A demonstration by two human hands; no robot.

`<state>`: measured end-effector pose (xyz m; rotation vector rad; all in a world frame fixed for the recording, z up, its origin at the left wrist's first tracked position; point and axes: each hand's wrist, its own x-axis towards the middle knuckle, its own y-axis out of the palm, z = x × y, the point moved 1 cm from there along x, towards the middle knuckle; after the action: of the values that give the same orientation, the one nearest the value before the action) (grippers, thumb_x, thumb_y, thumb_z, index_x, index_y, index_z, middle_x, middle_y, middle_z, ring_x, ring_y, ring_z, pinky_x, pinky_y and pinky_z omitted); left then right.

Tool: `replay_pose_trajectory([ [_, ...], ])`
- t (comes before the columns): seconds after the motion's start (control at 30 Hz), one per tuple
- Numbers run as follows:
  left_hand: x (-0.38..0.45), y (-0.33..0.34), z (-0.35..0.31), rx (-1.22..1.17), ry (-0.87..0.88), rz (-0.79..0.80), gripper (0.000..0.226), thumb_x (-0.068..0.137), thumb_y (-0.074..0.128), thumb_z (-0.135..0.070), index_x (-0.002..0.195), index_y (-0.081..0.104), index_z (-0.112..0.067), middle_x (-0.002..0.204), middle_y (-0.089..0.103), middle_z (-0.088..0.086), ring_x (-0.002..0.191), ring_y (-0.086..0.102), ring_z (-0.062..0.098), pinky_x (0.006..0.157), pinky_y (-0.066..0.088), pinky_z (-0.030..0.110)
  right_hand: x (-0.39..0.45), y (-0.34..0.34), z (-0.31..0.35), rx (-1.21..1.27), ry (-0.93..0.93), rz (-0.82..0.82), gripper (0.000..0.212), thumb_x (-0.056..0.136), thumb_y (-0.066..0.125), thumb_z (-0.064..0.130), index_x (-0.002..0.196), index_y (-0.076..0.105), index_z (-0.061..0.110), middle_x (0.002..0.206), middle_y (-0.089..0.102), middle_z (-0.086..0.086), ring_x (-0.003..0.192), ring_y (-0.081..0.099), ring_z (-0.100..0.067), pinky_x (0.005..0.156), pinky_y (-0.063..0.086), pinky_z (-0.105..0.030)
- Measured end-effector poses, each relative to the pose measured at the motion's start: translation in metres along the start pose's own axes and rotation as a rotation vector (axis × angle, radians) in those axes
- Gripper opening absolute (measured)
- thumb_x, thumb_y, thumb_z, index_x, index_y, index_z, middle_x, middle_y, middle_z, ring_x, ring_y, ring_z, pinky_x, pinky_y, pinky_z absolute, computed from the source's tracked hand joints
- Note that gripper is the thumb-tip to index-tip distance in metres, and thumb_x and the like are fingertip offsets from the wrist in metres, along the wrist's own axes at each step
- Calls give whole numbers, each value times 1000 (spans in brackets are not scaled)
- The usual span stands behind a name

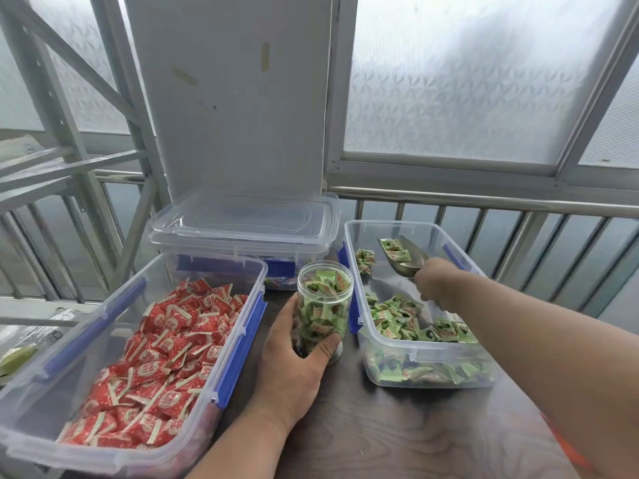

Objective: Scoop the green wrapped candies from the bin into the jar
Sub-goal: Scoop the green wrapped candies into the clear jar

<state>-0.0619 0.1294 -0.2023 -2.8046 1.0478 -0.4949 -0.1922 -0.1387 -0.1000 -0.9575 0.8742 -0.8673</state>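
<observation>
Green wrapped candies point(403, 319) lie in a clear bin point(425, 369) with blue latches on the right side of a dark wooden table point(397, 437), heaped mostly at its near end, with a few loose ones at the far end. The right hand point(436, 283) grips the handle of a metal scoop point(403, 259), fingers curled round it; the scoop is held above the far half of the bin and carries several green candies. The jar point(324, 311), clear and uncapped, stands upright just left of the bin, nearly full of green candies. The left hand point(294, 364) holds its lower part, thumb and fingers wrapped round it. Left of the jar sits a bin of red candies point(155, 357); behind it, a lidded container point(242, 226).
</observation>
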Motion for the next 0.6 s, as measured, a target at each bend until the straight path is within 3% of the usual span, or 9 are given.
replay_pose_trajectory([
  [0.13, 0, 0, 0, -12, 6, 12, 87, 84, 98, -43, 158, 52, -49, 139, 69, -27, 127, 65, -9, 111, 52, 20, -9, -17, -4, 51, -3, -127, 10, 96, 50, 5, 95, 60, 2, 75, 53, -8, 67, 52, -25, 56, 44, -29],
  [0.27, 0, 0, 1, -15, 13, 15, 86, 84, 98, -45, 156, 52, -52, 134, 70, -31, 122, 63, -16, 97, 47, 1, -21, -32, -11, 41, -42, -163, 26, 99, 45, 7, 99, 69, -3, 94, 70, -22, 70, 55, -28, 60, 44, -32],
  [0.43, 1, 0, 4, -27, 27, 17, 83, 84, 97, -47, 155, 53, -52, 136, 70, -28, 124, 65, -10, 106, 52, 19, -47, -55, -9, 44, -232, -229, 23, 104, 50, 20, 97, 71, 15, 93, 73, -11, 81, 66, -28, 69, 53, -36],
  [0.53, 1, 0, 5, -41, 27, 16, 80, 83, 97, -47, 150, 54, -56, 137, 71, -26, 126, 67, -4, 109, 55, 27, -65, -70, 1, 16, -353, -208, 21, 104, 52, 22, 92, 69, 22, 86, 72, -6, 73, 63, -22, 66, 52, -33],
  [0.6, 1, 0, 6, -59, 21, 11, 80, 83, 97, -46, 151, 57, -50, 137, 72, -24, 127, 69, -1, 111, 58, 35, -79, -80, 10, -74, -445, -211, 21, 105, 52, 23, 88, 65, 25, 84, 70, -2, 72, 61, -19, 64, 49, -30],
])
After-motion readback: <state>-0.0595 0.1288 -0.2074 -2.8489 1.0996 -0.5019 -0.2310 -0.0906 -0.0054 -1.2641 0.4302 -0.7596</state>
